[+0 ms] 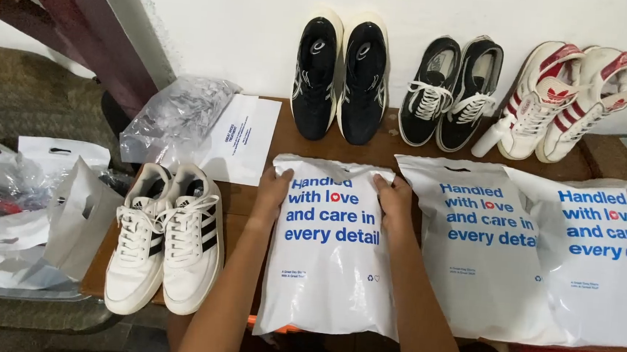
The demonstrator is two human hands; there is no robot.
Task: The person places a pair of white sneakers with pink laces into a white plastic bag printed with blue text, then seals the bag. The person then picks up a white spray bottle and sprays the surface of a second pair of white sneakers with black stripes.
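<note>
Both forearms reach up from the near edge. Left hand (271, 192) and right hand (394, 198) press flat, fingers spread, on the upper corners of a white mailer bag (329, 273) lying mid-table (249, 201). White sneakers (165, 239) lie just left; two more bags (535, 265) lie right. Three shoe pairs (452, 90) lean against the wall.

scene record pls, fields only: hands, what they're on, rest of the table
left hand: flat on upper left edge of the middle bag
right hand: flat on its upper right edge
middle bag: white printed plastic mailer, filled, lying flat on wooden table
other bags: two alike to the right, overlapping
white sneakers: pair left of the bag, black stripes
wall row: black pair, black-and-white pair, white-and-red pair
far left: clear plastic wrap, loose white bags
</note>
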